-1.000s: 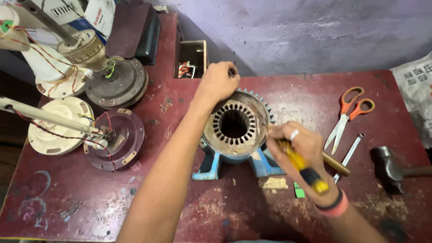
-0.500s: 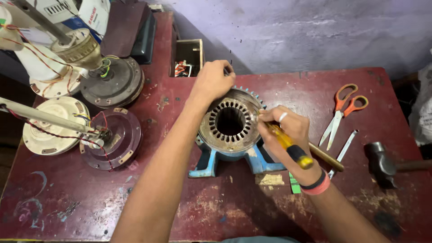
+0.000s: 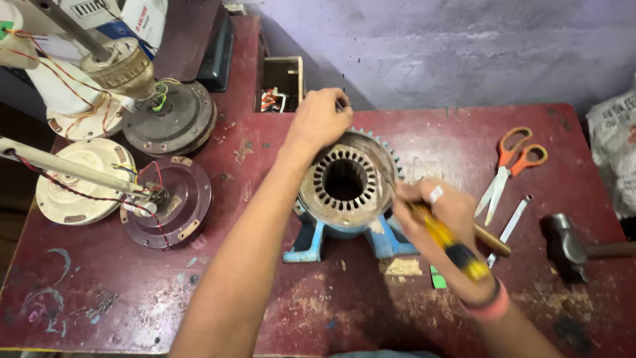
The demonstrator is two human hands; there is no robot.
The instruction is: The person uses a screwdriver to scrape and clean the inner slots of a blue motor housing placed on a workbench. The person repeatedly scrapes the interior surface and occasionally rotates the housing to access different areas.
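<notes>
The slotted metal motor ring (image 3: 344, 182) sits on a blue cast stand (image 3: 311, 242) near the middle of the worn red table (image 3: 132, 305), and everything else reads off it. The left hand (image 3: 321, 119) is cupped over the ring's far rim with the grip closed on that edge, seemingly to keep the ring from turning. The right hand (image 3: 440, 219) is just to the ring's right, its grip wrapped tight round a screwdriver with a yellow and black handle (image 3: 450, 248), the shaft angled in toward the rim; the tip is hidden, so I cannot tell what it touches. The ring is dull steel with even teeth around a round bore. Well right of it lie orange-handled scissors (image 3: 507, 169), a thin flat metal strip (image 3: 513, 222) and a dark hammer head (image 3: 563, 242). Left of the ring stand round fan motor housings (image 3: 169, 119) with loose red and yellow wires, scuffed and dusty.
</notes>
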